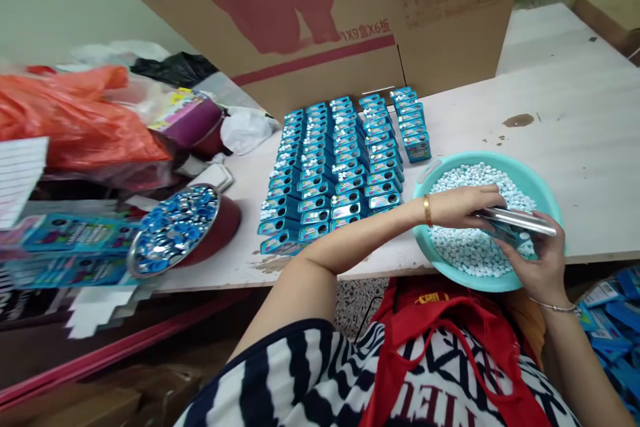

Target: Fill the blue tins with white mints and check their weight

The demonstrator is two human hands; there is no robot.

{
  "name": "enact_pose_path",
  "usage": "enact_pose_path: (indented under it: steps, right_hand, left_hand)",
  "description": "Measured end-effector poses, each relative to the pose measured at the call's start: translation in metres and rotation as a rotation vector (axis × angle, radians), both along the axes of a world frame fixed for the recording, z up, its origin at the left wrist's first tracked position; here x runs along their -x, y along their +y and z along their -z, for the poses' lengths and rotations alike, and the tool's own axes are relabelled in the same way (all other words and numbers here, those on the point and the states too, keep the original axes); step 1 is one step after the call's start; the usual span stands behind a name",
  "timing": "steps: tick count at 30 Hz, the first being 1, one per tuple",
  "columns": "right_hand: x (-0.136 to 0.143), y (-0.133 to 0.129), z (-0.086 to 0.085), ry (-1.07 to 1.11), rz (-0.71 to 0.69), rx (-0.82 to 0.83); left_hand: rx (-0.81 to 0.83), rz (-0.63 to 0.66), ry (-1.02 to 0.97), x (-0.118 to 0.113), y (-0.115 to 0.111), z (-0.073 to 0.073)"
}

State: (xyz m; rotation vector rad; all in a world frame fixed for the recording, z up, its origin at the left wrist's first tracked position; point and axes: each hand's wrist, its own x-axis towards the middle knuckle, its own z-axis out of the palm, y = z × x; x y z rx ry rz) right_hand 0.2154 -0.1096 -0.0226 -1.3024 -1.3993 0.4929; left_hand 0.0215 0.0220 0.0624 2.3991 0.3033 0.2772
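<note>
Head view: a carton (360,7) stands on the stained table (470,110). Left hand (465,205) and right hand (545,263) clasp a shiny tin (520,219).

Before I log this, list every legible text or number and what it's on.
"1X9盒X6板": red print on the cardboard carton.
Carton's other print: too faint or cut off.
Rows of blue containers and held container: labels too small or blurred.
Blue packs at left: too blurred.
Striped shirt: red letters partly hidden, not reliably readable.
Red apron: yellow characters unreadable.
Paper sheet: unreadable.
</note>
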Motion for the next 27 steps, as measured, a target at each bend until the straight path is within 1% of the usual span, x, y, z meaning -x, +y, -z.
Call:
enact_pose_path:
  steps: [2,4,5,7,9,12,14,16,17,18,19,20,21,22,24,25,26,27]
  right_hand:
    - [0.0,0.001,-0.002,-0.013,-0.03,-0.04]
    - [-0.001,0.003,-0.002,-0.064,-0.04,-0.05]
    - [-0.001,0.003,-0.002,-0.096,-0.036,-0.047]
    - [0.0,0.004,-0.002,-0.172,-0.005,-0.044]
    - [0.004,0.001,-0.006,-0.237,0.032,-0.057]
    - [0.013,-0.003,-0.015,-0.287,0.072,-0.122]
    - [0.014,-0.002,-0.018,-0.298,0.108,-0.187]
    - [0.005,-0.003,-0.014,-0.29,0.169,-0.235]
    - [-0.005,-0.006,-0.009,-0.286,0.226,-0.218]
    - [-0.018,-0.012,-0.001,-0.282,0.316,-0.157]
    - [-0.035,-0.02,0.007,-0.276,0.435,-0.059]
    - [-0.054,-0.031,0.018,-0.266,0.574,0.072]
    - [-0.076,-0.043,0.03,-0.252,0.744,0.251]
    - [-0.099,-0.055,0.042,-0.237,0.823,0.36]
    - [-0.141,-0.079,0.07,-0.224,0.879,0.542]
    - [-0.157,-0.089,0.083,-0.226,0.883,0.644]
    - [-0.17,-0.097,0.097,-0.23,0.875,0.743]
    - [-0.178,-0.103,0.11,-0.234,0.859,0.838]
  left_hand:
    - [-0.079,-0.128,-0.069,0.015,0.011,-0.013]
    - [-0.194,-0.328,-0.122,0.034,0.03,-0.021]
    - [-0.254,-0.436,-0.13,0.045,0.041,-0.023]
    - [-0.351,-0.628,-0.1,0.067,0.063,-0.021]
    - [-0.398,-0.76,-0.012,0.085,0.08,-0.014]
    - [-0.387,-0.837,0.204,0.1,0.095,0.009]
    - [-0.362,-0.837,0.337,0.103,0.101,0.029]
    - [-0.341,-0.785,0.424,0.102,0.105,0.049]
    - [-0.35,-0.787,0.464,0.101,0.106,0.057]
    - [-0.36,-0.792,0.512,0.1,0.104,0.061]
    - [-0.373,-0.816,0.563,0.098,0.102,0.064]
    - [-0.388,-0.848,0.61,0.097,0.099,0.063]
    - [-0.408,-0.887,0.646,0.096,0.095,0.059]
    - [-0.434,-0.927,0.662,0.095,0.09,0.054]
    - [-0.49,-0.975,0.652,0.091,0.081,0.039]
    - [-0.502,-0.96,0.636,0.088,0.076,0.031]
    - [-0.492,-0.911,0.615,0.085,0.07,0.023]
    - [-0.461,-0.833,0.591,0.081,0.063,0.017]
